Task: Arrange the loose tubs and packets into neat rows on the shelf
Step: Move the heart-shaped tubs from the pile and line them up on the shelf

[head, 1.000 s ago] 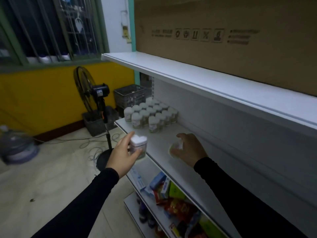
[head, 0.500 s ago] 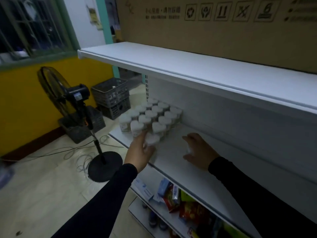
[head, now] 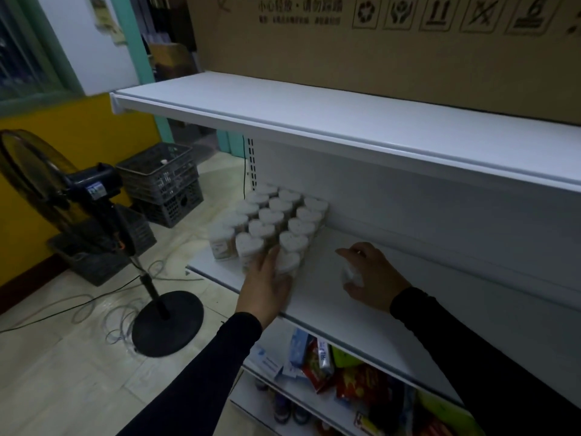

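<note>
Landmark: white middle shelf [head: 317, 297], below an upper shelf [head: 314, 118] that carries a large cardboard carton [head: 393, 51].
Tub block: heart-lidded white tubs [head: 270, 215] stand upright in tight rows at the left end of the middle shelf, against its back panel.
Left hand: the left hand [head: 267, 284] is at the front edge of the middle shelf, fingers wrapped round one tub [head: 287, 262]; grip is closed on it.
Held tub position: upright, on the middle shelf, touching the front of the tub block.
Right hand: the right hand [head: 371, 275] is farther right on the middle shelf, well apart from the tub block, fingers curled over a second tub [head: 349, 273]; it grasps that tub.
Second tub position: mostly hidden under the hand; whether it rests on the shelf surface cannot be told.
Sleeves: both arms wear black.
Below the middle shelf: coloured packets [head: 345, 372] lie in a loose pile on a lower shelf.
Left of the middle shelf: a pedestal fan [head: 94, 196] stands on the floor, with stacked grey crates [head: 163, 184] behind it.
</note>
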A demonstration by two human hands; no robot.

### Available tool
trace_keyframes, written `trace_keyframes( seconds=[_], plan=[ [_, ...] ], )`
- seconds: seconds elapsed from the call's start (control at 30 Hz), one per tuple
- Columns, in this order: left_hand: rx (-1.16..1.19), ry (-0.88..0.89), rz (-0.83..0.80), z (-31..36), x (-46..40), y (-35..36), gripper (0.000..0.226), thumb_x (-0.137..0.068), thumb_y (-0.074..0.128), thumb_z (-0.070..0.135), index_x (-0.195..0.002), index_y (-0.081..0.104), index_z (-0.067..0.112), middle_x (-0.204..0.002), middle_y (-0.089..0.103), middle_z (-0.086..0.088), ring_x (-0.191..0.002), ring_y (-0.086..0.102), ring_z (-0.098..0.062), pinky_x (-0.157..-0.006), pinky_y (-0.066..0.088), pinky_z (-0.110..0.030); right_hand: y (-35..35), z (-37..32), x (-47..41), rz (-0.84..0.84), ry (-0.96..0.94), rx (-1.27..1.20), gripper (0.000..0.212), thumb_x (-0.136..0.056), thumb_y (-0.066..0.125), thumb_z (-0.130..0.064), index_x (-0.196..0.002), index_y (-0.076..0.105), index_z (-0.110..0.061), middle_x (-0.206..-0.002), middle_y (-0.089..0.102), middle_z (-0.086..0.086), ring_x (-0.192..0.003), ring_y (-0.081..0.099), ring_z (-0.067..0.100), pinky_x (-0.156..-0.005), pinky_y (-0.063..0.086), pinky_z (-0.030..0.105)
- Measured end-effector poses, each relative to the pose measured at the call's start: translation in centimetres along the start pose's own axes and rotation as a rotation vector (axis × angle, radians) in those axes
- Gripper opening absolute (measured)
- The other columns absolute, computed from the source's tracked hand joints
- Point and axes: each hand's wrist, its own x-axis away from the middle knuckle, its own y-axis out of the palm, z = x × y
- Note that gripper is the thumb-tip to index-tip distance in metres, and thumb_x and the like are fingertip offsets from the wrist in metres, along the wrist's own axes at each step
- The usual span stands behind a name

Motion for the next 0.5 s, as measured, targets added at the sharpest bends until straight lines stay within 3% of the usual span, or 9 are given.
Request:
trace_keyframes(
  seconds=[0.07, 0.2, 0.33, 0.5],
  plan=[
    [-0.061, 0.041, 0.008, 0.0, 0.0, -0.5, 0.063, -0.094, 0.062, 0.032, -0.149, 0.034, 0.017, -0.150, 0.035, -0.009, -0.134, 0.036, -0.025, -0.100, 0.028, -0.020, 0.2, 0.0, 0.1, 0.010, 0.001, -0.011, 0.073, -0.085, 0.067, -0.032, -0.147, 0.031, -0.026, -0.138, 0.034, 0.005, -0.124, 0.037, 0.024, -0.105, 0.036, 0.032],
    [-0.177, 0.128, 0.054, 0.4, -1.3, -1.0, 0.055, -0.093, 0.053, 0.040, -0.138, 0.051, 0.008, -0.137, 0.050, -0.020, -0.124, 0.047, -0.036, -0.101, 0.039, -0.037, 0.6, 0.1, 0.3, 0.031, 0.011, -0.047, 0.076, -0.084, 0.067, -0.038, -0.149, 0.027, -0.028, -0.140, 0.029, 0.005, -0.127, 0.035, 0.022, -0.106, 0.035, 0.032],
    [-0.379, 0.253, -0.047, 1.5, -3.2, -0.2, 0.057, -0.088, 0.041, 0.042, -0.124, 0.063, 0.004, -0.124, 0.062, -0.022, -0.111, 0.060, -0.042, -0.089, 0.051, -0.051, 0.6, 0.4, 0.5, 0.055, 0.018, -0.029, 0.077, -0.083, 0.067, -0.041, -0.149, 0.028, -0.027, -0.140, 0.029, 0.005, -0.127, 0.036, 0.023, -0.105, 0.038, 0.036],
    [-0.528, 0.297, -0.145, 1.2, -3.5, 0.7, 0.055, -0.086, 0.038, 0.040, -0.125, 0.062, 0.009, -0.125, 0.063, -0.017, -0.114, 0.060, -0.042, -0.091, 0.049, -0.055, 0.8, 1.3, 1.1, 0.083, 0.022, -0.026, 0.073, -0.085, 0.065, -0.042, -0.148, 0.030, -0.028, -0.137, 0.032, 0.006, -0.123, 0.040, 0.027, -0.101, 0.043, 0.036]
  ],
)
